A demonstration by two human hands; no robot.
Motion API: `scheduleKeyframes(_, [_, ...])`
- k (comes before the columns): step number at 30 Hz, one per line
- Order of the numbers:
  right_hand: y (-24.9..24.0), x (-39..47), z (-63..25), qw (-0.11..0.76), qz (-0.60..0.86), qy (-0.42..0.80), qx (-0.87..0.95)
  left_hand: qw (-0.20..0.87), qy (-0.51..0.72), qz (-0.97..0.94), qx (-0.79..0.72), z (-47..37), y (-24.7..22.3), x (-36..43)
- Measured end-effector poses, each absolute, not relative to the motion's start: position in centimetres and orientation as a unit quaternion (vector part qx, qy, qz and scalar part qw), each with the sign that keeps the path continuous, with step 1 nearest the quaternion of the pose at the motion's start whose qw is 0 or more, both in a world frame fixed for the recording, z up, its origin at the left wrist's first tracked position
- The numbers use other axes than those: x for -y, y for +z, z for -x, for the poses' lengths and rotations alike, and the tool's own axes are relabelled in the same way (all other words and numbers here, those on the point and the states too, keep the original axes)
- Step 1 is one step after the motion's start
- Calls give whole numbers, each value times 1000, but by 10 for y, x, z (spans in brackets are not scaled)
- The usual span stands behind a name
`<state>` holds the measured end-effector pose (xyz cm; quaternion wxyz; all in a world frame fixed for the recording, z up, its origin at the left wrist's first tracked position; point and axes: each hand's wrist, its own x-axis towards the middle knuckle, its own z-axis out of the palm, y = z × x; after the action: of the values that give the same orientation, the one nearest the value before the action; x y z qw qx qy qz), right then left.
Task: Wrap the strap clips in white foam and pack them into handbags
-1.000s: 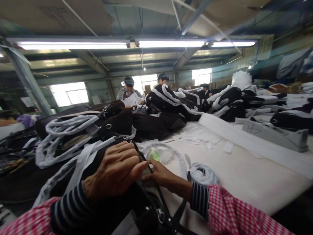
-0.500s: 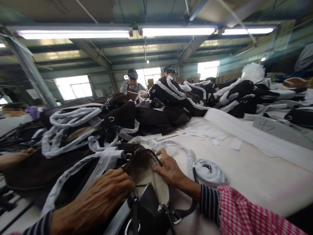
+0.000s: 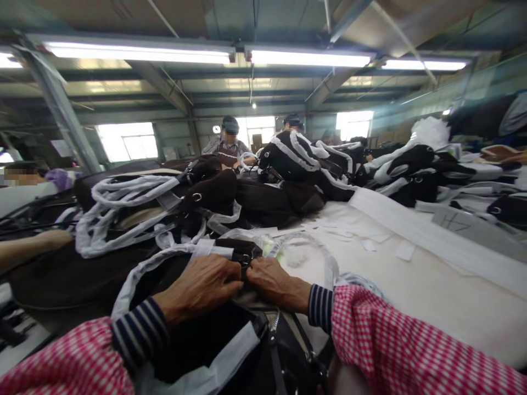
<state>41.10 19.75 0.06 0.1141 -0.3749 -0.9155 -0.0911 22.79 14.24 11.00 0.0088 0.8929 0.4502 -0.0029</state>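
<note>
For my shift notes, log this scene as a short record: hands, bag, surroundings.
Left hand: curled at the far edge of the black bag; exact grip hidden
Right hand: close beside it, at the same edge
Zipper: metal, on the bag
Beyond: heap of dark bags with white-wrapped straps
Table: pale, paper scraps on it
Far left: another person's hand

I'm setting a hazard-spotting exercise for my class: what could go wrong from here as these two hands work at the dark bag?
The metal zip on the dark bag sits just below the right hand and might scratch it. The white-wrapped handle runs by the left sleeve and could snag it. The right sleeve overlaps the white coil in view, so a sweep might drag it.
</note>
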Motion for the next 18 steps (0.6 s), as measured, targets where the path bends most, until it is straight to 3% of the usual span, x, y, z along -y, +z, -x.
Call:
scheduleKeyframes(5, [-6, -199, -405, 127, 402, -70, 904, -46, 34, -926, -374, -227, 101, -158])
scheduleKeyframes(8, [-4, -198, -407, 139, 419, -48, 896, 7, 48, -957, -286, -231, 99, -166])
scheduleKeyframes(12, [1, -197, -414, 152, 417, -25, 896, 38, -24, -944, -326, -237, 101, -172])
scheduleKeyframes(18, [8, -203, -427, 213, 436, 37, 874, -42, -51, -928, -368, -245, 91, -188])
